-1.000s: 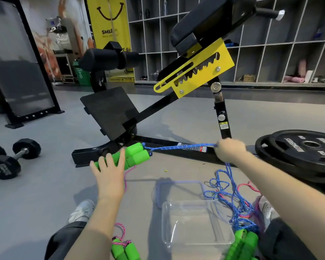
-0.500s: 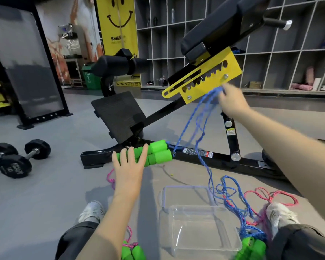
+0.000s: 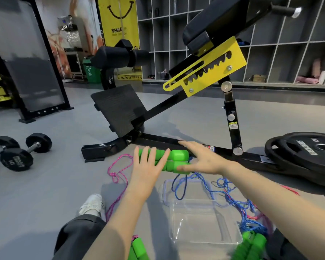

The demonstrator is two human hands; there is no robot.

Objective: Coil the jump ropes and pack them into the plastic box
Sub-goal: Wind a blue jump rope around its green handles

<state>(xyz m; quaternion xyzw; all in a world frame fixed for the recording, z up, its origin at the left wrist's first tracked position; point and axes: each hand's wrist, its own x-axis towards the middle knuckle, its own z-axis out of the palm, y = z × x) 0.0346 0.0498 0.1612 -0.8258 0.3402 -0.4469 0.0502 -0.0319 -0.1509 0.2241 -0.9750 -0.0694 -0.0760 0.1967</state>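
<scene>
Far to the left of our left hand, two black hex dumbbells (image 3: 17, 156) lie on the grey floor (image 3: 45, 194). Nearer, just left of that hand, a pink jump rope (image 3: 114, 175) loops loosely on the floor and trails back towards us past a white shoe (image 3: 91, 203).

Our left hand (image 3: 148, 167) lies palm down over a pair of green foam handles (image 3: 177, 154), its fingers straight and spread across them. The thumb is hidden, so we cannot tell whether it hooks underneath. The two handles sit side by side, pointing right, just in front of the black base bar of the exercise bench (image 3: 158, 136).

Our right hand (image 3: 201, 162) meets the right ends of those handles. It is wide open with fingers fanned out, and the thumb touches the end of the nearer handle. It has hold of nothing.

Below both hands, closer to us, the clear plastic box (image 3: 204, 222) stands on the floor beside its lid (image 3: 164, 192). The blue jump rope (image 3: 251, 223) runs from the handles under our right hand in loose tangles over the lid and along the box's right side, uncoiled and outside the box. It is mixed with more pink cord there. Another pair of green handles (image 3: 251, 243) lies at the box's near right corner, and a third pair (image 3: 137, 248) under our left forearm.

Well to the right of our right hand, black weight plates (image 3: 298, 152) lie stacked.
</scene>
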